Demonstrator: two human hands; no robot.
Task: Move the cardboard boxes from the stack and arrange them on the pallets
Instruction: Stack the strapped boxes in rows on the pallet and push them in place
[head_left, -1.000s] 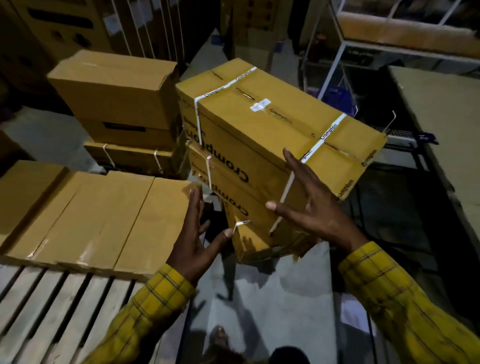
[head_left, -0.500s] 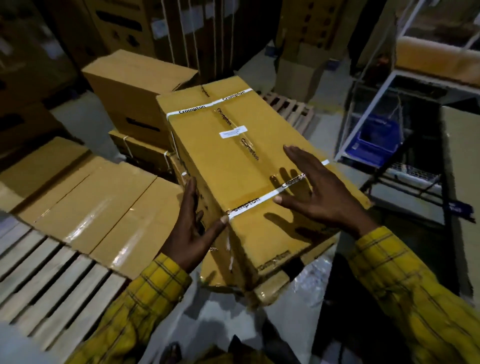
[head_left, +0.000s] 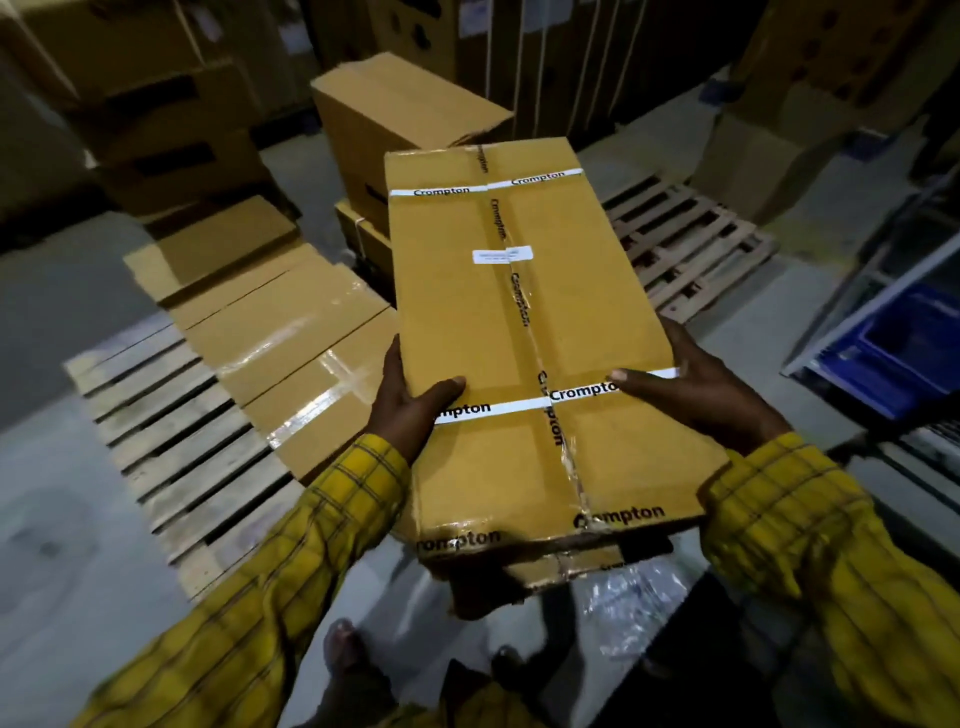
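Two hands: left hand (head_left: 410, 410) and right hand (head_left: 696, 395) clasp the box (head_left: 519, 338).
Advice: keep it level, lower beside the boxes on the pallet (head_left: 171, 447).

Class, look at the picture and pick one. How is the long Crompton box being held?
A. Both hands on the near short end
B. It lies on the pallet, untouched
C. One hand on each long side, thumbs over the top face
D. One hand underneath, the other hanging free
C: the left hand and right hand clasp opposite long sides of the Crompton box, each thumb lying on its top near the white strap.
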